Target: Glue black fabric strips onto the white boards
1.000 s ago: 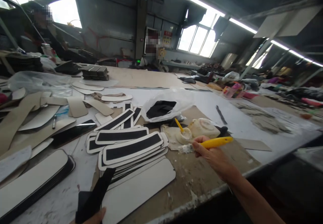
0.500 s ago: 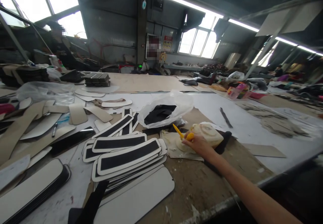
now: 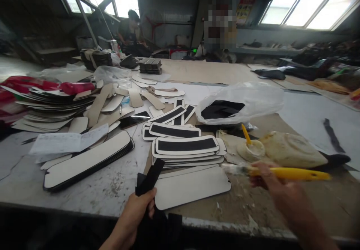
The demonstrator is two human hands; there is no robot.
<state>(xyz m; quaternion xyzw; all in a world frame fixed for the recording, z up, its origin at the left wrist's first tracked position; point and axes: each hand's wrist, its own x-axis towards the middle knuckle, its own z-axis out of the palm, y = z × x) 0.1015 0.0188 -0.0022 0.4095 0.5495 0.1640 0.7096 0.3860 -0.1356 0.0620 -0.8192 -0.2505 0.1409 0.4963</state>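
Observation:
My right hand (image 3: 270, 178) is closed round a yellow-handled brush (image 3: 298, 173), its pale bristles pointing left over the brown sheet. Blur softens the bristle end. Behind it, a second yellow handle (image 3: 246, 134) leans out of a small tub of whitish paste (image 3: 254, 150). A stained plastic jug (image 3: 292, 148) lies beside the tub. At the table's front edge my left hand (image 3: 140, 205) grips black strips (image 3: 153, 175). Just right of these strips is a large pale panel (image 3: 194, 186). Pale panels with black centres (image 3: 187, 145) are stacked behind it.
A clear bag (image 3: 242, 100) with black pieces stands at the back. On the left are a stack of long pale panels (image 3: 90, 160), a paper sheet (image 3: 67, 141), a dark phone-like slab (image 3: 135, 119) and a curved pile (image 3: 53, 109). One person (image 3: 131, 30) is in the background.
My right hand has come away from the tub towards me, bringing the brush out horizontally. My left hand has entered view with the black strips. The view has swung left.

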